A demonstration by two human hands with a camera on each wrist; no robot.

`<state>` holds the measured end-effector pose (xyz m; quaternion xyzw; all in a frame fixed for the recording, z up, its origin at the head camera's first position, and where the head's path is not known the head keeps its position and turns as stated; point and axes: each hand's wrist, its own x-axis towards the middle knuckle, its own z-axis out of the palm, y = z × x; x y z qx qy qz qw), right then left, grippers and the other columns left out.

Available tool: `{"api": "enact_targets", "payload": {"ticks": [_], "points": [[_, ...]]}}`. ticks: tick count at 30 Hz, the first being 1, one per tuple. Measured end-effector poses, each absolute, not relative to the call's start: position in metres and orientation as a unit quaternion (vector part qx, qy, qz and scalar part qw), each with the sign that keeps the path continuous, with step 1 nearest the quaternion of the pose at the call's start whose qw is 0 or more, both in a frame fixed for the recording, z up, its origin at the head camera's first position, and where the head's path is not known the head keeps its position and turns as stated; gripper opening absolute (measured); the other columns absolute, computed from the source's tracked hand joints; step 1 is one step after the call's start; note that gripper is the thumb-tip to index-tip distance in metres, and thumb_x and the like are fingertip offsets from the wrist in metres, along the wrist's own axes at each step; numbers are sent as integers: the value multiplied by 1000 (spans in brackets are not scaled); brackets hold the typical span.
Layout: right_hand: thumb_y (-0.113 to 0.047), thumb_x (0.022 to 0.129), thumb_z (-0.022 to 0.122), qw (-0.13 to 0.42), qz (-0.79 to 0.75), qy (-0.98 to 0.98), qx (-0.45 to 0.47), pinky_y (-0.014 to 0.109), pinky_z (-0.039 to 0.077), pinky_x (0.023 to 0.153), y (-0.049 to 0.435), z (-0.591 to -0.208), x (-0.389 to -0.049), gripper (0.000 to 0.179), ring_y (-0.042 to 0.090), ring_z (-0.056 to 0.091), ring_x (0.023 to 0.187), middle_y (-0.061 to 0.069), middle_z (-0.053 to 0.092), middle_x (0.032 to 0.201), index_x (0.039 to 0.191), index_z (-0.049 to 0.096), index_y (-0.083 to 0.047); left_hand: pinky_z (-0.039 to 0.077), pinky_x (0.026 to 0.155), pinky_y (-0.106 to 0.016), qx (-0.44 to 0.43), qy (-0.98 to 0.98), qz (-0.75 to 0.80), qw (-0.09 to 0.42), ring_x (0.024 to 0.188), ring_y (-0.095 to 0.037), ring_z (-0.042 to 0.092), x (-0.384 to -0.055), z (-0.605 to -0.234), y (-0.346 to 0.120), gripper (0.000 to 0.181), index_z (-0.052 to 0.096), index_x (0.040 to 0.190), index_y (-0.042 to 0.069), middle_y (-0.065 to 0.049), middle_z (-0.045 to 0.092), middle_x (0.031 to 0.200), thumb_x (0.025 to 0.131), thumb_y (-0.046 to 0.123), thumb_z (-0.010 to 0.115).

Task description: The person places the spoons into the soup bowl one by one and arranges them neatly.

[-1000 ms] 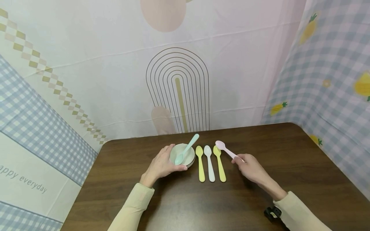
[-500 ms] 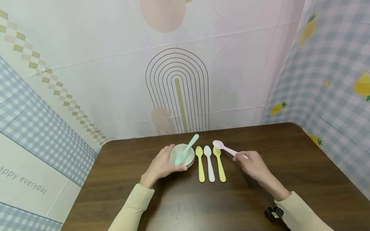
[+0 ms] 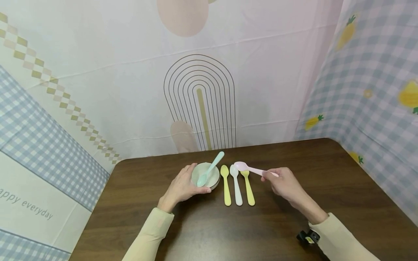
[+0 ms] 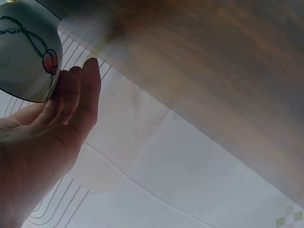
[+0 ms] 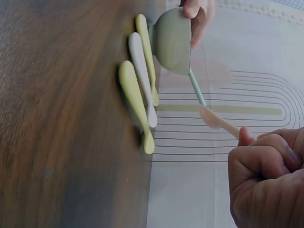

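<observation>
My left hand (image 3: 184, 186) grips a small pale bowl (image 3: 213, 177) by its side, thumb at the front and fingers behind. In the left wrist view the bowl (image 4: 23, 57) shows a dark squiggle and a red mark. A mint-green spoon (image 3: 212, 166) leans in the bowl, its handle past the rim. My right hand (image 3: 285, 186) pinches a pink spoon (image 3: 241, 166) by its handle, above the table. The pink spoon's head points left, over the tops of a white spoon (image 3: 236, 185) and a yellow spoon (image 3: 249, 188).
Another yellow spoon (image 3: 226, 185) lies beside the bowl, in a row with the white and yellow ones on the brown wooden table (image 3: 209, 232). A patterned cloth (image 3: 130, 90) hangs behind the table's back edge, and checked cloth (image 3: 375, 72) hangs at the right.
The right hand has carried the pink spoon a little left, toward the bowl, and its handle lies more level. The left hand and bowl have stayed in place.
</observation>
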<state>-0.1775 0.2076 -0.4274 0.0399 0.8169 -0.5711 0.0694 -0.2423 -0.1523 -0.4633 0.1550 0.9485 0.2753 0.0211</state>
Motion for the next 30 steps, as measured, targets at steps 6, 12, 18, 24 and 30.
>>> {"api": "enact_targets", "payload": {"ticks": [6,12,18,24,30], "points": [[-18,108,59,78,-571,817,25,23,24,45,206,-424,-177,33,7,29,45,-10,36,50,98,72,11,53,111,-53,155,948,277,19,138,-33,59,-242,-464,-153,119,46,164,6,-18,58,158,71,62,95],[-19,107,61,91,-594,799,8,23,25,46,204,-419,-178,31,6,30,46,-11,37,50,91,72,5,54,107,-52,156,948,276,17,134,-31,61,-242,-465,-153,117,47,163,8,-16,59,155,71,63,95],[-16,106,61,111,-602,790,-16,22,25,47,199,-418,-179,28,7,30,47,-10,36,51,86,70,1,54,106,-52,156,948,277,16,132,-30,61,-243,-465,-152,116,48,162,9,-15,60,154,71,63,95],[-16,105,61,124,-604,787,-27,22,25,48,192,-420,-183,27,8,29,48,-10,34,51,84,69,1,54,107,-52,155,948,277,16,135,-31,61,-242,-465,-152,117,47,162,7,-16,60,155,71,62,95],[-18,105,62,141,-605,783,-37,22,26,48,185,-423,-190,29,8,29,48,-9,34,51,83,69,-2,54,108,-52,154,948,279,17,135,-31,61,-241,-464,-151,117,47,162,7,-16,60,155,71,62,95]]}}
